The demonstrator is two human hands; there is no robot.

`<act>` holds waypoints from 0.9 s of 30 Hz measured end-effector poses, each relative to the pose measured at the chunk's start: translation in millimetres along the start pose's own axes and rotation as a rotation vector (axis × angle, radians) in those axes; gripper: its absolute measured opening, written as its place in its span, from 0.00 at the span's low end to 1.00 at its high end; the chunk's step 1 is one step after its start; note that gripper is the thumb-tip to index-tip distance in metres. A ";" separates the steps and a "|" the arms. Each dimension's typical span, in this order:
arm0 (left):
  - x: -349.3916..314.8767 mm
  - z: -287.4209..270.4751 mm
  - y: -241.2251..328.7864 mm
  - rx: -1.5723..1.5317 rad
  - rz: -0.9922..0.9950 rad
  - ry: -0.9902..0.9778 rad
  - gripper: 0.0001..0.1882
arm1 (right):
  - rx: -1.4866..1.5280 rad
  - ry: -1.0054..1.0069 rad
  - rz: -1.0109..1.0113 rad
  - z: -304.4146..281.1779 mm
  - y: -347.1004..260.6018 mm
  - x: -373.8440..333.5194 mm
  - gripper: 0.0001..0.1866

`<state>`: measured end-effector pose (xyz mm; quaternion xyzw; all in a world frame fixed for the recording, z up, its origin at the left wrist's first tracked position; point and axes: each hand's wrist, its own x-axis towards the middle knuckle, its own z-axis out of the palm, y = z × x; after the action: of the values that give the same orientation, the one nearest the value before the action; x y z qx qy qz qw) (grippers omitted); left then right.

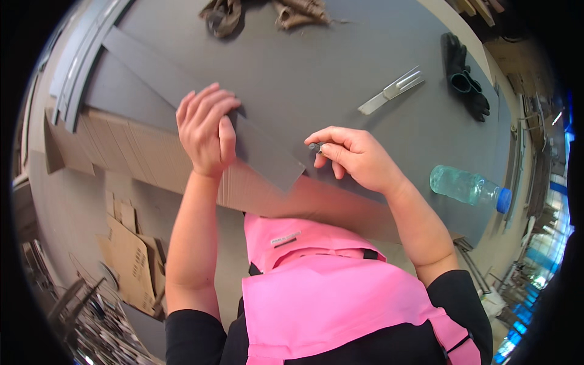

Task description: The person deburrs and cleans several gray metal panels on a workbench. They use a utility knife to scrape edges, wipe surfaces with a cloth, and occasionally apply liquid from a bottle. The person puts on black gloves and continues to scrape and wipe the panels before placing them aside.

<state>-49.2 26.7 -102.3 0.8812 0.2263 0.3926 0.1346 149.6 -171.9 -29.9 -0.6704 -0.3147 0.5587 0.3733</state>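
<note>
My left hand [207, 129] rests on a long flat grey strip [264, 152], its fingers stretched out and fairly close together. The strip lies slantwise on the grey tabletop [292, 73], and its right end juts over the near edge. To the right of that end, my right hand [353, 156] pinches a small dark cylindrical piece [314, 147] between thumb and forefinger. The exact kind of that piece is too small to make out. Beyond my right hand lies a slim silver tool [392, 91] with a flat end.
On the right, a clear bottle [465, 185] with a blue cap lies on its side. Black gloves [465, 79] sit at the far right; brown crumpled gloves or cloth [225, 17] lie at the far edge. Metal profiles [88, 61] line the left. Flattened cardboard [131, 261] is on the floor.
</note>
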 end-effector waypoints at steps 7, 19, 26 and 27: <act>-1.6 3.2 -5.9 0.018 0.012 0.075 0.15 | -0.083 -0.006 0.040 8.5 -3.0 -2.9 0.12; -3.1 3.9 -9.5 0.020 0.030 0.102 0.14 | -0.514 0.002 -0.208 20.9 -15.1 3.7 0.09; -4.7 1.4 -7.7 0.043 0.013 0.043 0.19 | -0.578 0.089 -0.253 29.0 -14.1 1.2 0.09; -4.7 1.0 -7.6 0.050 0.011 0.043 0.19 | -0.621 0.089 -0.182 29.6 -13.9 1.0 0.09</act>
<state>-53.5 30.7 -109.0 0.8770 0.2341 0.4061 0.1055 120.6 -159.3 -21.5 -0.7452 -0.5119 0.3706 0.2128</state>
